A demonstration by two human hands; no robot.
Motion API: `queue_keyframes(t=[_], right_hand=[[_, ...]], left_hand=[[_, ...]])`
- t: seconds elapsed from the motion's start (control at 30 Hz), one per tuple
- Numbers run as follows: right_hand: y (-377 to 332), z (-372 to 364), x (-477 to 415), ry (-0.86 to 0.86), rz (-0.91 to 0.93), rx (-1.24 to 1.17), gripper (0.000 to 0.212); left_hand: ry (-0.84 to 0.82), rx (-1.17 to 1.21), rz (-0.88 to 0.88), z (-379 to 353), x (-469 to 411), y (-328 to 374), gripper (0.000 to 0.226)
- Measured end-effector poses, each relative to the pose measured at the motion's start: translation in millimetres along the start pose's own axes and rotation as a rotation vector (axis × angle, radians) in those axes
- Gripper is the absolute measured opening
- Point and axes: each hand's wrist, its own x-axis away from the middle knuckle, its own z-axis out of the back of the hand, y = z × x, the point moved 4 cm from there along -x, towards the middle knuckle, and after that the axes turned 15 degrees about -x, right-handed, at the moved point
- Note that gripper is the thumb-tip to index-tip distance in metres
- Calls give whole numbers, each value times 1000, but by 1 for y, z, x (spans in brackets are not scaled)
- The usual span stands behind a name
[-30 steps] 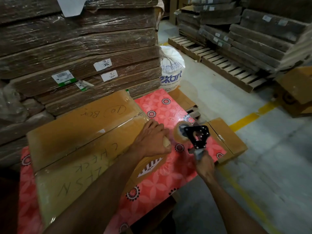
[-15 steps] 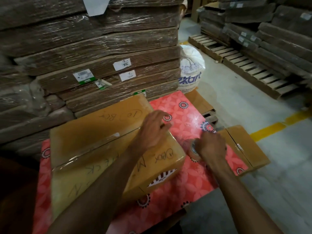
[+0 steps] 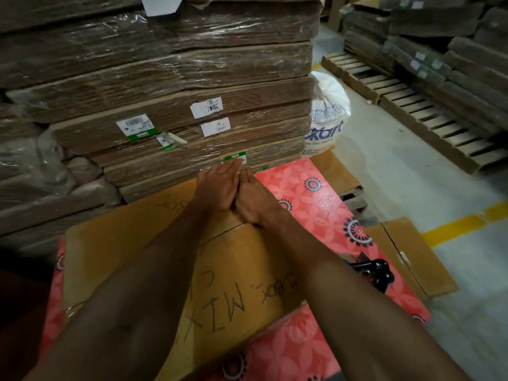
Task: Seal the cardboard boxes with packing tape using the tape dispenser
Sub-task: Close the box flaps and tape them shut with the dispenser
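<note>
Lying flat side by side, the left hand (image 3: pixel 217 188) and the right hand (image 3: pixel 254 200) touch each other on the far end of the brown cardboard box with handwritten letters (image 3: pixel 242 266). Their fingers are stretched out and hold nothing. The box stands on the desk with a red flowered cover (image 3: pixel 310 207). The black tape dispenser (image 3: pixel 378 270) lies on this cover just right of the box, partly hidden by the right forearm. A flat brown cardboard piece (image 3: pixel 412 259) lies at the desk's right edge. Behind the desk stands a stack of plastic-wrapped cardboard sheets (image 3: pixel 165 78), with a white printed sack (image 3: pixel 330 111) beside it.
</note>
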Motion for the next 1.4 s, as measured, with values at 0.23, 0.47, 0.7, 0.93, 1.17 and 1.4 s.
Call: queue_keyframes(t=[0.23, 0.47, 0.7, 0.93, 1.17, 1.4], right_hand=[[-7, 3, 17, 35, 23, -18, 61], [-12, 8, 79, 57, -233, -180, 65], [-25, 0, 133, 65, -333, -116, 65], [-24, -1, 132, -3, -323, -63, 65], [-37, -11, 210, 46, -350, -1, 71], [-35, -14, 218, 110, -347, 22, 72]], left_hand=[[12, -33, 84, -2, -5, 4, 49], [-67, 45, 80, 6, -2, 7, 49], [-164, -25, -9, 12, 34, 33, 61], [-100, -10, -78, 11, 89, 47, 57], [-122, 25, -63, 10, 84, 45, 58], [-92, 29, -232, 21, 132, 76, 60]])
